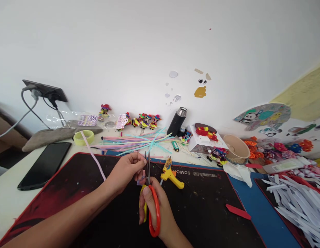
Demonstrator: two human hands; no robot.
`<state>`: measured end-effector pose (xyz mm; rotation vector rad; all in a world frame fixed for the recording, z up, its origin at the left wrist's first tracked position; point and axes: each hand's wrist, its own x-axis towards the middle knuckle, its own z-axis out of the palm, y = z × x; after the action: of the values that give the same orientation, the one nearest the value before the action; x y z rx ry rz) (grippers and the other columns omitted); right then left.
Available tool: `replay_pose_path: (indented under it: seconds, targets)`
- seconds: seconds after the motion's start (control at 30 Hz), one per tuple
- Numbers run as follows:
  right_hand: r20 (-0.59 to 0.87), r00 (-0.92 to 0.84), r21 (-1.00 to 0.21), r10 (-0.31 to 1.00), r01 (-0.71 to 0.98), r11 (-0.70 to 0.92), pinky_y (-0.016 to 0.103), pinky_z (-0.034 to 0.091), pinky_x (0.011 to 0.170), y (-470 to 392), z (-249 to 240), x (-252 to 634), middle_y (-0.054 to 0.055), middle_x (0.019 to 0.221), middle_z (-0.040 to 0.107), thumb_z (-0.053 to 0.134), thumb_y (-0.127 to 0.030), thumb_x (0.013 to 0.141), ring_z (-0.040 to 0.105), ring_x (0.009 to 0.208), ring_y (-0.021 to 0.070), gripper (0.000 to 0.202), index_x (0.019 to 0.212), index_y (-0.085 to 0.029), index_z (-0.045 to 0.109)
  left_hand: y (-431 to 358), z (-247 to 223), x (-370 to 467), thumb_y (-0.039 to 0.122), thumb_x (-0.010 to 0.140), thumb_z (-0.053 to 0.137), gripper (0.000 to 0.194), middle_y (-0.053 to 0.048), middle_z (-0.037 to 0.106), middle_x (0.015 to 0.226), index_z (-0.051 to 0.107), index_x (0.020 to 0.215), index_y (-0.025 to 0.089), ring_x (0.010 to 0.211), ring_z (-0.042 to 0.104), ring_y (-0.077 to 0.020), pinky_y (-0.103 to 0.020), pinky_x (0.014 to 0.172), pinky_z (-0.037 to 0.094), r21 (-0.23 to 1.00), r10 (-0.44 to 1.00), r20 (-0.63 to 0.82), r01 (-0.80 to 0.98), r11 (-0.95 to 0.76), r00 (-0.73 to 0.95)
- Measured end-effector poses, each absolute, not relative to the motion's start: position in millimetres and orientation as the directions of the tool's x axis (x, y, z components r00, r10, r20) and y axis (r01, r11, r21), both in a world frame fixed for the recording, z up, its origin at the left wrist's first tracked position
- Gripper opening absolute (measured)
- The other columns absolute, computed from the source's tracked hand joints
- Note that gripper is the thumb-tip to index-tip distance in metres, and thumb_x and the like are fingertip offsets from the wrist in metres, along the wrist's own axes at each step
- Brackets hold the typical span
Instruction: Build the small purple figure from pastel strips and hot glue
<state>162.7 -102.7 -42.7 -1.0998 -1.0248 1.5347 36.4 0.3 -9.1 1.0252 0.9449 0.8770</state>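
My right hand (160, 203) grips a pair of scissors (154, 210) with red and yellow handles. The blades point away from me, tips slightly apart. Beside them, my left hand (132, 167) is closed in a pinch, fingertips against the blades. A small purple piece (141, 179) shows below its fingers; its kind is unclear, and what lies between the fingertips is too small to tell. A lilac pipe cleaner (94, 156) runs from the yellow roll (83, 137) down to my left forearm. Just right of the scissors lies a yellow glue gun (172, 173).
Under my hands is a black mouse mat (201, 213). Behind it lie pastel pipe cleaners (134, 141), a green lighter (175, 146), a black flask (177, 120) and small figures (146, 120). A phone (44, 165) lies left; white paper strips (299, 203) and a bowl (236, 148) stand right.
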Motion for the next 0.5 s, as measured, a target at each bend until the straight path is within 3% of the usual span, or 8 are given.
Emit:
replay_pose_path:
  seconds: [0.2,0.5]
  targets:
    - [-0.162,-0.121,-0.956,0.979,-0.226,-0.186,0.016,0.04,0.038,-103.6,-41.3,161.5,-0.007,0.066,0.054,0.058,-0.07,0.098,0.048,0.038,0.0068,0.05,0.108,-0.021,0.055,-2.0,-11.4,39.1,0.041,0.075,0.077,0.03,0.008,0.051,0.045,0.056,0.071,0.02,0.038,0.054,-0.012,-0.022,0.042,0.039,0.922,0.918,-0.218,-0.236,0.305,0.332]
    - [-0.179,-0.114,-0.957,0.977,-0.21,-0.2,0.016,0.041,0.038,-103.0,-37.5,161.7,-0.007,0.067,0.054,0.057,-0.069,0.1,0.048,0.039,0.0066,0.048,0.106,-0.021,0.054,-2.6,-14.5,38.7,0.04,0.076,0.078,0.029,0.006,0.059,0.048,0.058,0.075,0.019,0.039,0.058,-0.0117,-0.021,0.043,0.04,0.934,0.919,-0.201,-0.215,0.285,0.34]
